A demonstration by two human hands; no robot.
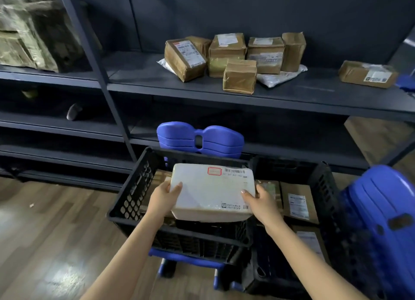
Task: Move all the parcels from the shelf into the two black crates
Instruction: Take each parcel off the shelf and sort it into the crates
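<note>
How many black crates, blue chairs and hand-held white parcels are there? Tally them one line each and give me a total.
Black crates: 2
Blue chairs: 2
White parcel, gripped by the left hand and the right hand: 1
Total: 5

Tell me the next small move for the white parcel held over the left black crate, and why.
Probably lower the white rectangular plastic-wrapped parcel into the left black perforated plastic crate and release it: the left hand and right hand grip its ends above that crate, and brown cardboard parcels wait on the dark shelf.
</note>
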